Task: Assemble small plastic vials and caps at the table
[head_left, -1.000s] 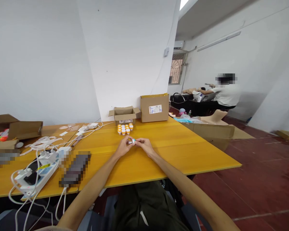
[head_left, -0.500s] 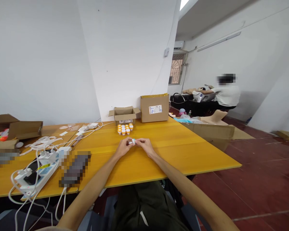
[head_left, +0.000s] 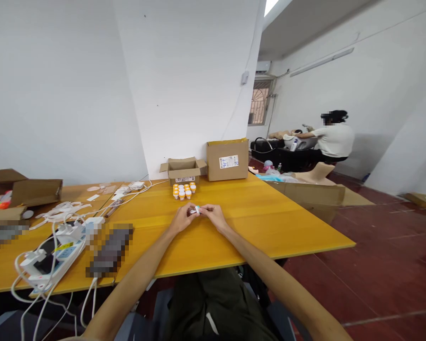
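Note:
Over the yellow table [head_left: 270, 222], my left hand [head_left: 183, 218] and my right hand [head_left: 213, 215] meet at the fingertips around a small whitish jar [head_left: 197, 209] with a label. Both hands are closed on it, one from each side. My fingers cover part of the jar, so its cap cannot be made out. Just beyond my hands stand several small jars [head_left: 182, 194] with orange and white caps, grouped in rows. Behind them is an open cardboard box [head_left: 184, 180].
A closed carton [head_left: 227, 162] stands at the back. On the left lie a power strip [head_left: 66, 258] with tangled cables, a blurred dark device [head_left: 110, 251] and another open box [head_left: 37, 191]. At the far right a person [head_left: 335, 139] sits beyond a floor carton [head_left: 305, 199].
The small jar has turned slightly between my fingertips. My hands have stayed in nearly the same place. The seated person's head has shifted a little.

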`<state>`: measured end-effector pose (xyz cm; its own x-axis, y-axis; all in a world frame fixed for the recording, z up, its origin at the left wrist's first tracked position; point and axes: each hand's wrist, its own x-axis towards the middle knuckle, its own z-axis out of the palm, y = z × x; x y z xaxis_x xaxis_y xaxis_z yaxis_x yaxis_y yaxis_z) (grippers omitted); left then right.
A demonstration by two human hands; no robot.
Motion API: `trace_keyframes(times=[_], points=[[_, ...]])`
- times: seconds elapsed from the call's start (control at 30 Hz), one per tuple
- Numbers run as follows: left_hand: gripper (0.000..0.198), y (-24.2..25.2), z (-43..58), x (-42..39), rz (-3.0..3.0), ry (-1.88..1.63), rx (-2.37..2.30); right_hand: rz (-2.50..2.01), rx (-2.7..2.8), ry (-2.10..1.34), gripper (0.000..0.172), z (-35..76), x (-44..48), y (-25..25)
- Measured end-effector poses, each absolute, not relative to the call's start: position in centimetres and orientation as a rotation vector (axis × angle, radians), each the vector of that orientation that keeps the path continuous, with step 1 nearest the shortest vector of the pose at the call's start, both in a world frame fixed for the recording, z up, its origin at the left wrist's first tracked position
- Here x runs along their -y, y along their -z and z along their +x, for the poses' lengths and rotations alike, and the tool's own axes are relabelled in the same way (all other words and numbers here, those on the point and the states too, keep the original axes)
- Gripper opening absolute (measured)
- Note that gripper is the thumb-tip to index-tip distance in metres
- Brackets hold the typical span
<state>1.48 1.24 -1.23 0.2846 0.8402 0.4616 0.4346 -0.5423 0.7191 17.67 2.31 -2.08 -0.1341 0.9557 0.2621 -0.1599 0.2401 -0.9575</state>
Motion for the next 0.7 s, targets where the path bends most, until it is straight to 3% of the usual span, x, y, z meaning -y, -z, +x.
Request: trace_keyframes(times=[0.7], points=[[0.014,0.47,1.81,-0.50,2.164,-1.164,-1.204,-0.860,1.340,-1.135,0.027,17.64,-2.38,2.03]])
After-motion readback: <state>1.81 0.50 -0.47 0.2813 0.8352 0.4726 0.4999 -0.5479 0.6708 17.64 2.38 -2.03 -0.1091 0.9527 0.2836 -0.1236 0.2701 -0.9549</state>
